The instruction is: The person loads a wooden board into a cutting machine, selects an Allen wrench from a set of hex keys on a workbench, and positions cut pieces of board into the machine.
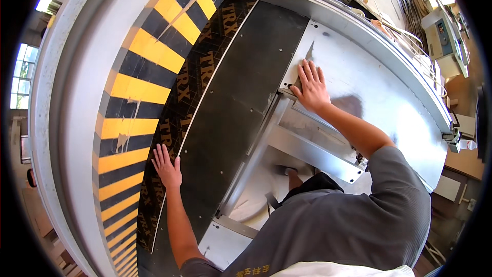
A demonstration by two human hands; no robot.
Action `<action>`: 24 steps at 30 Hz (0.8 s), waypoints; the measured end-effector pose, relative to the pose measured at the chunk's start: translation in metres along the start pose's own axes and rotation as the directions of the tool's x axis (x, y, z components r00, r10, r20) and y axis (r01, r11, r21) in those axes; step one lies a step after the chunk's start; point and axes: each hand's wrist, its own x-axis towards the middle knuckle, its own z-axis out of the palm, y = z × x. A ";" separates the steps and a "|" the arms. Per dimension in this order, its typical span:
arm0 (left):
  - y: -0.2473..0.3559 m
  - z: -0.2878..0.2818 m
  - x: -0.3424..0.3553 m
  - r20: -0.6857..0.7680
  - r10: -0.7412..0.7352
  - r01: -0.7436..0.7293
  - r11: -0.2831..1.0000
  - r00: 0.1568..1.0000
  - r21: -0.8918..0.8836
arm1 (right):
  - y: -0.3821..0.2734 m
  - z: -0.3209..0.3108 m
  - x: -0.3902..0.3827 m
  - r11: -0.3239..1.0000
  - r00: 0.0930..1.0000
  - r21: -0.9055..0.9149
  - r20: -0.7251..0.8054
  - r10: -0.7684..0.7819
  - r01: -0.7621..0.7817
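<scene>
My left hand [168, 167] lies palm down with its fingers stretched out on a dark panel printed with tan lettering [207, 66]. Its thumb reaches to the thin white edge strip [211, 81] along that panel. Beside the strip runs a long plain black panel [241, 87] with small round fastener spots. My right hand [311, 87] is spread over the left end of a shiny silver metal sheet [389, 87], close to the corner by the black panel. Neither hand holds anything; both palms are hidden.
A barrier with yellow and black stripes [148, 90] curves along the left. A metal rail [333, 7] borders the sheet's far side. Framed openings with a metal crossbar [307, 146] lie before my body. Far right stand a control box [442, 36] and loose white cables [407, 38].
</scene>
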 end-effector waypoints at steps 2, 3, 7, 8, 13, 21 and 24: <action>-0.007 0.001 0.015 -0.001 -0.003 0.003 1.000 1.000 0.007 | 0.000 0.000 0.000 1.000 1.000 -0.012 0.014 0.012 -0.012; -0.011 0.000 0.021 0.004 -0.017 0.017 1.000 1.000 -0.026 | -0.001 0.000 0.000 1.000 1.000 -0.014 0.016 0.011 -0.010; -0.025 -0.002 0.037 0.022 -0.048 0.048 0.999 0.999 -0.019 | -0.006 -0.009 0.001 0.997 0.993 -0.071 0.111 0.035 -0.028; -0.028 -0.003 0.041 0.058 -0.091 0.093 0.995 0.994 -0.037 | -0.006 -0.009 0.001 0.997 0.993 -0.073 0.111 0.039 -0.031; -0.036 -0.004 0.054 0.210 -0.222 0.252 0.959 0.952 -0.130 | -0.005 -0.005 0.001 0.999 1.000 -0.037 0.030 0.001 0.000; -0.074 0.027 0.064 0.200 -0.257 0.286 0.949 0.946 -0.134 | -0.010 -0.006 0.005 0.998 0.998 -0.062 0.065 0.009 -0.005; -0.072 0.024 0.071 0.212 -0.267 0.308 0.932 0.940 -0.193 | -0.009 -0.009 0.005 0.997 0.996 -0.077 0.086 0.021 -0.014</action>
